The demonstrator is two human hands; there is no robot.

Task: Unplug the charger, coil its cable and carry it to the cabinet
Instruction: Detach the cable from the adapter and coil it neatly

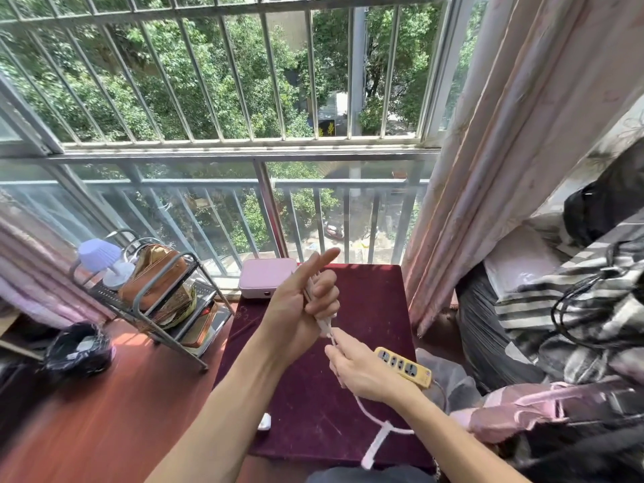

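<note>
My left hand [303, 301] is raised over the maroon table [369, 308], its lower fingers curled around loops of a white charger cable [322, 325] while the index finger points up. My right hand [362, 367] pinches the same cable just below the left hand. The loose end of the cable [374, 418] trails down past my right wrist to a pale strap near the table's front edge. A small white charger block [264, 421] lies at the table's left front edge. A yellow power strip [404, 366] rests on the table's right side, its sockets empty.
A pink box [266, 277] sits at the table's far edge by the barred window. A metal rack [156, 298] with a bag and lamp stands left, a black bin [78, 350] beside it. Curtains and piled bedding [557, 325] crowd the right.
</note>
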